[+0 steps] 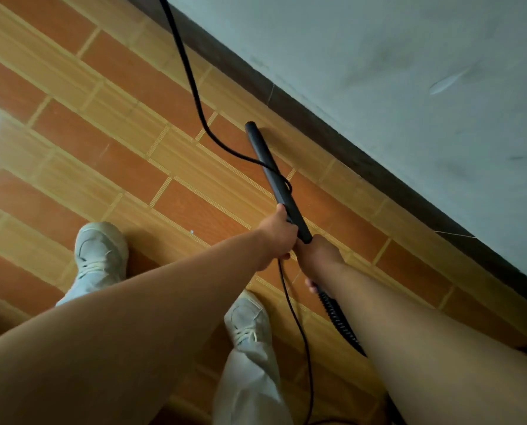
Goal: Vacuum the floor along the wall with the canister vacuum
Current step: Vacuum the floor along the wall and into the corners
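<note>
Two hands on the wand point(268, 161): your left hand point(279, 233) has its fingers clenched round the black tube, and your right hand point(315, 256) grips the end just behind it, where the ribbed hose point(338, 320) joins. The tip sits at roughly 11 o'clock, on the floor point(102, 133) just beside the dark skirting point(317, 130). I'd keep it low and slide it slowly, parallel to the skirting. Flick the thin cord point(194, 96) off first, since it loops across the tube. The wand's matte, rigid plastic, the hose springy and corrugated, and the tiles glossy, with grout lines that likely trap grit.
</note>
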Demonstrator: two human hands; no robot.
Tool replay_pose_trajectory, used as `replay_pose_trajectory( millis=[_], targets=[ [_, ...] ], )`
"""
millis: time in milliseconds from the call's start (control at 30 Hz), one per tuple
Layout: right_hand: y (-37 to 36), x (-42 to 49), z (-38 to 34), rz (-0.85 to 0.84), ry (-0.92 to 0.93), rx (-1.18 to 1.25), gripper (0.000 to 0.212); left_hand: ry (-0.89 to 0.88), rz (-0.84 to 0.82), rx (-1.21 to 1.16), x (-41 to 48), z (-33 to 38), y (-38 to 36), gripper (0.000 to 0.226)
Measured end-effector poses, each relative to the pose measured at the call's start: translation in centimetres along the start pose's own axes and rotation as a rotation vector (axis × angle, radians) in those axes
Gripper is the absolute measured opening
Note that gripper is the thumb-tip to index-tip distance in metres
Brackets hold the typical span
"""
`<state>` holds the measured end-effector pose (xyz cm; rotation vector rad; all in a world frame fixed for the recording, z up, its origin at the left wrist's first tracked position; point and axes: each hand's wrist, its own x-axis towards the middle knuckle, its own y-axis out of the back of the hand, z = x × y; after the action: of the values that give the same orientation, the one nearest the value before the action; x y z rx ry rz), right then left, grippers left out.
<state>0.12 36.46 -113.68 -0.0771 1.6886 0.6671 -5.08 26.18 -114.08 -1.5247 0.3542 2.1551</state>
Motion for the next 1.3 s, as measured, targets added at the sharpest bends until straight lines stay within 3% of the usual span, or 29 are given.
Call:
replay_pose_trajectory(
  millis=[133, 300, 433, 633, 767, 967, 1167, 1300],
  targets=[
    [0.3, 0.4, -0.6, 0.041, -0.032, 0.059, 0.042, -0.009, -0.046, 0.053, 0.3, 1.9, 0.3, 0.046],
    [0.6, 0.1, -1.6, 0.056, -0.048, 0.109, 0.034, -0.028, -0.085, 0.113, 0.4, 2.6, 0.6, 0.055],
    [0.3, 0.4, -2.1, 0.08, -0.023, 0.01, 0.027, -0.02, -0.052, 0.094, 0.8, 2.6, 1.1, 0.054],
    [-0.5, 0.4, -2.5, 0.112, -0.012, -0.02, 0.048, 0.004, -0.051, 0.069, 0.2, 1.2, 2.6, 0.072],
    [-0.6, -0.1, -2.3, 0.077, -0.032, 0.012, 0.05, 0.004, -0.049, 0.06, 0.1, 0.6, 2.4, 0.078],
    [-0.8, -0.3, -1.8, 0.095, -0.035, -0.02, 0.038, -0.039, -0.043, 0.064, -0.1, 1.2, 1.6, 0.06],
    [-0.6, 0.0, -2.8, 0.088, -0.012, -0.059, 0.035, -0.02, -0.027, 0.029, 0.1, 1.8, 1.8, 0.059],
    [-0.7, 0.3, -3.8, 0.089, 0.044, -0.125, 0.038, -0.008, 0.002, -0.014, 0.4, 1.8, 2.9, 0.041]
  ],
)
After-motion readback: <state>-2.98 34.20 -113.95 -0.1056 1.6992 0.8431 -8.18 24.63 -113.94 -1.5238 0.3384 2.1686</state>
